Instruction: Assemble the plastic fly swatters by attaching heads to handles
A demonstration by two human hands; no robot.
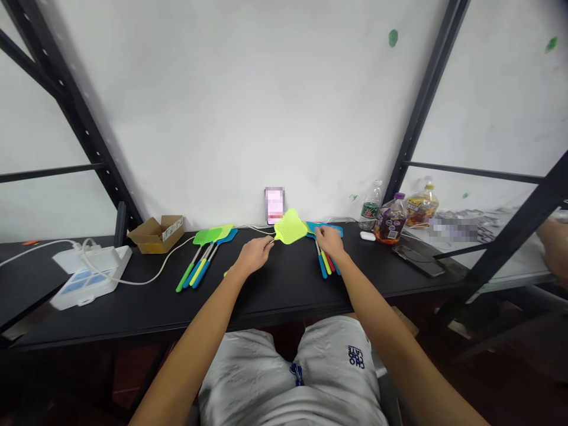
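Note:
My left hand [254,257] is closed around the thin shaft of a yellow-green fly swatter [290,227], whose perforated head is raised and points to the right. Part of its handle shows beyond my left wrist. To the right, my right hand [329,241] is over a second group of fly swatters [325,266] with blue, yellow and red handles. Its fingers are curled in at the blue heads, and they hide whatever is between them. On the left lies a fanned group of green, yellow and blue fly swatters [202,260], apart from both hands.
A phone [274,205] leans on the wall behind the black table [275,296]. At left are a cardboard box [156,234] and a white power strip [95,278] with cables. Drink bottles [390,219] and a dark phone [418,261] are at right. Another person's hand [555,248] shows at the right edge.

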